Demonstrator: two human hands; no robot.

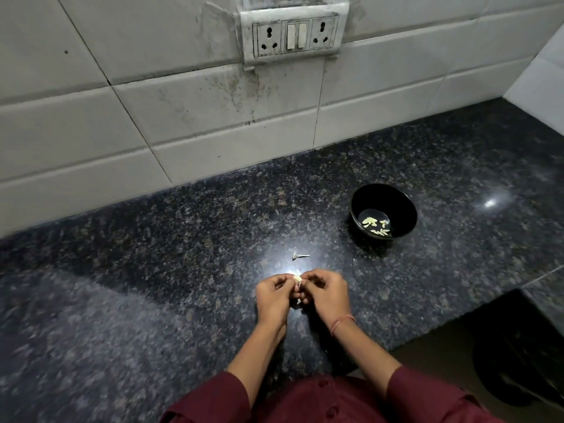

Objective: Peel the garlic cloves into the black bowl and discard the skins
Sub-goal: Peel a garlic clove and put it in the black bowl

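Partway, I judge: peeled cloves (377, 226) lie in the bowl (384, 195). Left of the bowl, left hand (273, 293) and right hand (328, 293) pinch a clove (297, 279) with curled fingers; a skin scrap (300, 256) awaits discarding

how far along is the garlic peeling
Done: several peeled cloves lie in the black bowl. In hand: left hand and right hand pinch one garlic clove between them. Left: dropping it in the bowl and discarding the garlic scrap on the countertop.
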